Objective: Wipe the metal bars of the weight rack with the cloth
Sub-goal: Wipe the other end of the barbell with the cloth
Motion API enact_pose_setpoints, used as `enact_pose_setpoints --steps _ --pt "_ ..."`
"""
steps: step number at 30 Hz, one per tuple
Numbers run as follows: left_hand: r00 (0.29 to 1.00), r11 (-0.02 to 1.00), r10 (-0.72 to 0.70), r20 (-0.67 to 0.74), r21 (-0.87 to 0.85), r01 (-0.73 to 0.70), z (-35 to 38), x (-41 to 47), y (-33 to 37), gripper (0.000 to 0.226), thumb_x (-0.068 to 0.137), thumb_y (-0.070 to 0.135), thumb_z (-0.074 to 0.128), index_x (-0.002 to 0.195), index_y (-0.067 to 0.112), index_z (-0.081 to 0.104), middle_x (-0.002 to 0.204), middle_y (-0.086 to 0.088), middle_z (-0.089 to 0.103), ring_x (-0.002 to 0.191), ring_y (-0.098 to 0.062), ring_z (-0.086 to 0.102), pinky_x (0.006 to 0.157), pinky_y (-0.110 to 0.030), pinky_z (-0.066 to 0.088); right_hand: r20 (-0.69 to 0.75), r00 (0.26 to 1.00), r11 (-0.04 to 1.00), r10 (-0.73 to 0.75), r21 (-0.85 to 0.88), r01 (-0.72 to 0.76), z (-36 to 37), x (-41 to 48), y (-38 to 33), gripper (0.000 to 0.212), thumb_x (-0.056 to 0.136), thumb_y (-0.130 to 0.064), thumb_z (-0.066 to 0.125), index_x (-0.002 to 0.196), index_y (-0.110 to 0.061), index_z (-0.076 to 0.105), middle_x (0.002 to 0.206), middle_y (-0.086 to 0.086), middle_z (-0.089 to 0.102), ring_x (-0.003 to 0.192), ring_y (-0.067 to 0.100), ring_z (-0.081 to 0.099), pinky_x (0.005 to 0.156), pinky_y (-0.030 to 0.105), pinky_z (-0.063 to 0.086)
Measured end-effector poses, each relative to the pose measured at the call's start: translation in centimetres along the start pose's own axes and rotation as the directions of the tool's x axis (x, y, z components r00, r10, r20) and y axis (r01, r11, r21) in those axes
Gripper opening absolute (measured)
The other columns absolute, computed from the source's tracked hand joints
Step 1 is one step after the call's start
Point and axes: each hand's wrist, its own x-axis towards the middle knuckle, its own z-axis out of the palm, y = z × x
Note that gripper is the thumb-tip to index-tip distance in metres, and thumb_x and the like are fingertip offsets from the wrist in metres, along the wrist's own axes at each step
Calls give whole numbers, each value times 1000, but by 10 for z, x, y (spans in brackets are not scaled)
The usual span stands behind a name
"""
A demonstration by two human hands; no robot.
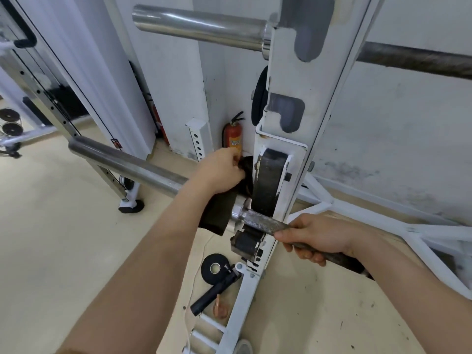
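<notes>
A steel barbell [132, 166] lies across a hook of the white weight rack [288, 139] at waist height. My left hand [221, 171] grips a dark cloth [217, 213] wrapped over the barbell's sleeve right beside the rack upright; part of the cloth hangs down below the bar. My right hand [315, 237] grips the knurled shaft [265, 222] of the same barbell on the right side of the upright. A second barbell [204, 28] rests on a higher hook, its dark shaft [419, 60] running off to the right.
A red fire extinguisher [233, 137] stands in the wall corner behind the rack. On the floor by the rack foot lie a small black weight plate [213, 269] and a black handle [214, 293]. Another white machine frame [76, 118] stands at left.
</notes>
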Motion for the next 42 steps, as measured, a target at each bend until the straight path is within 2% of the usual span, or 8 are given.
enact_pose_setpoints --steps 6,11,14,18,23,34,38,42 --pt "960 939 278 -17 214 -268 15 -36 -41 33 103 34 33 108 30 66 99 9 71 88 -12 62 100 -29 32 -4 1000 1000 -7 1 7 -1 -2 -2 39 92 -45 59 82 -7 57 56 5 47 45 17 40 48 28 40" --pt "922 939 343 -177 38 -342 28 -57 -53 36 100 42 30 120 36 59 118 23 62 112 6 51 117 -34 7 -49 995 996 -83 -15 83 2 -4 -2 27 92 -42 60 93 -15 58 66 6 52 46 19 45 50 30 42" --pt "880 901 411 -237 -40 -432 35 -73 -65 48 90 49 49 133 31 55 136 21 51 132 5 39 119 -36 10 -29 993 993 -113 19 113 0 -6 -3 19 93 -41 60 82 -26 60 66 4 50 46 19 44 50 31 42" --pt "786 867 422 -453 -53 -496 48 -88 -74 39 79 9 76 116 15 67 121 9 61 120 -1 53 109 -19 36 -21 995 995 -95 5 95 0 -6 -4 20 93 -42 59 90 -22 62 66 5 52 43 17 44 55 34 42" --pt "837 902 179 -518 -254 -350 31 -89 -48 32 87 12 69 113 30 69 104 20 66 99 0 61 88 -20 51 -39 995 995 -97 -27 96 1 -7 -7 25 93 -41 58 96 -16 62 65 3 53 43 17 45 61 39 45" --pt "849 951 297 -437 58 -302 36 -70 -30 19 99 27 48 101 22 66 81 6 64 76 -17 55 76 -30 40 -90 989 993 -115 -44 111 4 -7 -5 19 93 -41 61 82 -25 61 63 3 55 50 18 52 69 40 50" --pt "871 991 124 -476 98 -87 22 -41 -45 25 102 29 42 93 19 62 73 2 64 64 -18 49 76 -31 34 -127 981 986 -150 -96 138 4 -6 0 22 91 -47 61 74 -35 59 57 -3 56 53 19 54 74 38 49" --pt "811 922 386 -440 193 -334 29 -62 -59 19 98 26 42 90 23 58 86 10 61 81 -13 53 88 -29 32 -144 977 983 -158 -114 142 3 -6 3 20 90 -50 60 78 -34 62 60 -4 58 56 16 57 76 39 52"
